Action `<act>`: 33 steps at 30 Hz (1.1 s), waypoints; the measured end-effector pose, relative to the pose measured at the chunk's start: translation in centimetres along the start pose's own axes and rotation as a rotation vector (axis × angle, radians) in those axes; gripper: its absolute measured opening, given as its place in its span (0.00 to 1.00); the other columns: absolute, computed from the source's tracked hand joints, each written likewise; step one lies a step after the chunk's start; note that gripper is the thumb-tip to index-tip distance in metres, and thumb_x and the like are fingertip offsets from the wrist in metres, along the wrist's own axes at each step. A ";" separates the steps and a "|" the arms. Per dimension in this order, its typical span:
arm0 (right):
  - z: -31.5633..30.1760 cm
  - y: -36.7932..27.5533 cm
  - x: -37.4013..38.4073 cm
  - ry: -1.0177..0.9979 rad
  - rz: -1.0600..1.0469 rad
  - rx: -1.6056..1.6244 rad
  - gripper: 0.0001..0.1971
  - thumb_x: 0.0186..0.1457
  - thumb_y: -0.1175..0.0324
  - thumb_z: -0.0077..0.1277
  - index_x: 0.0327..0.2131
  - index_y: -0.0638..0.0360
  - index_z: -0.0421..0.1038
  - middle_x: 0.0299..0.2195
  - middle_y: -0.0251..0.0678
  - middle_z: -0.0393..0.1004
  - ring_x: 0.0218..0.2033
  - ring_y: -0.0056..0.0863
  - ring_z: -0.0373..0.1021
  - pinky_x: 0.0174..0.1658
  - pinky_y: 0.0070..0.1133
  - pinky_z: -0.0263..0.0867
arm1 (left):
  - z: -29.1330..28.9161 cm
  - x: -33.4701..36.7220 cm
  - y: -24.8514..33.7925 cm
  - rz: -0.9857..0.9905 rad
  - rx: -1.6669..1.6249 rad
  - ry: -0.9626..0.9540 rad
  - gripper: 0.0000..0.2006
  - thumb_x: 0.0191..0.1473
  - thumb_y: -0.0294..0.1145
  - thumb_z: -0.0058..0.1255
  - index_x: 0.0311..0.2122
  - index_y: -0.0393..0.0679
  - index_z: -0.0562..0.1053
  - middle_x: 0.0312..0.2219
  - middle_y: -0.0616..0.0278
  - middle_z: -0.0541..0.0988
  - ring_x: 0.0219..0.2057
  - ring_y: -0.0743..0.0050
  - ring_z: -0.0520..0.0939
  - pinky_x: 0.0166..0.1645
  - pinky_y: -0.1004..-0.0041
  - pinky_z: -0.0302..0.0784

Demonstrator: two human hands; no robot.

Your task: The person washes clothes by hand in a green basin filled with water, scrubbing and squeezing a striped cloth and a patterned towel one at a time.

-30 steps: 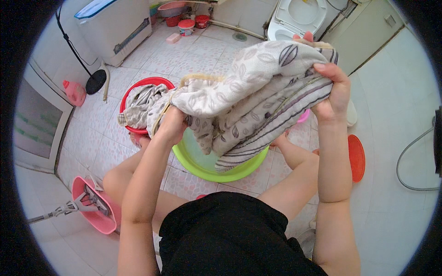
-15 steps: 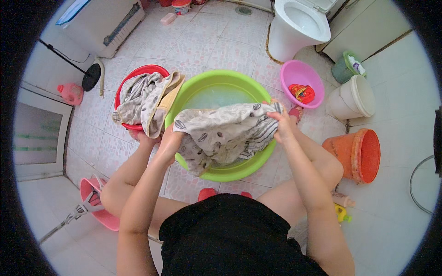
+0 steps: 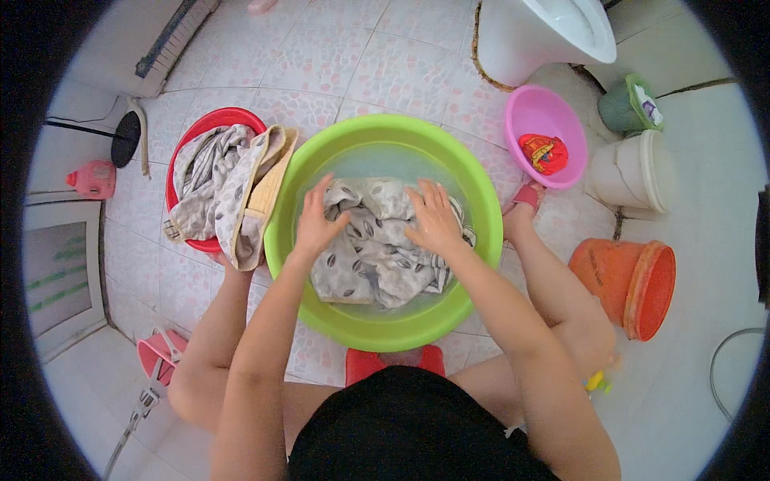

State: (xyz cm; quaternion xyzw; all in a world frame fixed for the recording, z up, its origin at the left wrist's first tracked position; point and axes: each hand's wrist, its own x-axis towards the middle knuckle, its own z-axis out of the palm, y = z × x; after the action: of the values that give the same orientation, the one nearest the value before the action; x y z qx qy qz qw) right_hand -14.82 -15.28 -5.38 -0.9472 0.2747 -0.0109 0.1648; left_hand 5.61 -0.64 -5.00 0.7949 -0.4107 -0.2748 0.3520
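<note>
A pale cloth with dark leaf prints and some stripes (image 3: 373, 256) lies bunched in cloudy water inside a big green basin (image 3: 377, 333). Over its left side is my left hand (image 3: 319, 223), thumb and fingers spread apart. My right hand (image 3: 434, 218) rests on or just above the cloth's right part, fingers stretched out. Neither hand grips the fabric. Left of the green basin, a red basin (image 3: 215, 120) holds more leaf-printed cloth (image 3: 228, 180) with a yellow-edged piece (image 3: 271, 188) hanging over its rim.
At the right stand a pink basin (image 3: 521, 120) with a red packet (image 3: 544, 153), a white bucket (image 3: 634, 171) and an orange bucket (image 3: 618, 280). A toilet (image 3: 529, 40) is at the far right. A pink bottle (image 3: 92, 179) and a mop (image 3: 144, 401) are on the left.
Both hands have let go of the cloth they held stretched above the basin. It has dropped into the water, and the fingers have opened. The view has shifted slightly.
</note>
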 end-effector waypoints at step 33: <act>-2.4 -13.9 -1.2 0.137 0.030 0.752 0.12 0.43 0.59 0.54 0.28 0.56 0.69 0.30 0.36 0.70 0.29 0.37 0.69 0.29 0.28 0.64 | 6.0 1.4 1.0 -0.494 -1.571 0.024 0.19 0.53 0.45 0.42 0.46 0.44 0.65 0.33 0.62 0.74 0.34 0.73 0.74 0.37 0.72 0.71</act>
State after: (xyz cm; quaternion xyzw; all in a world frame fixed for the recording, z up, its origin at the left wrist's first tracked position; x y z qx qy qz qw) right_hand -8.96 -4.35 1.36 -0.8136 0.2759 -0.1717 0.4821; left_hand 1.50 -4.19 -8.02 0.3874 0.0917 -0.5431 0.7393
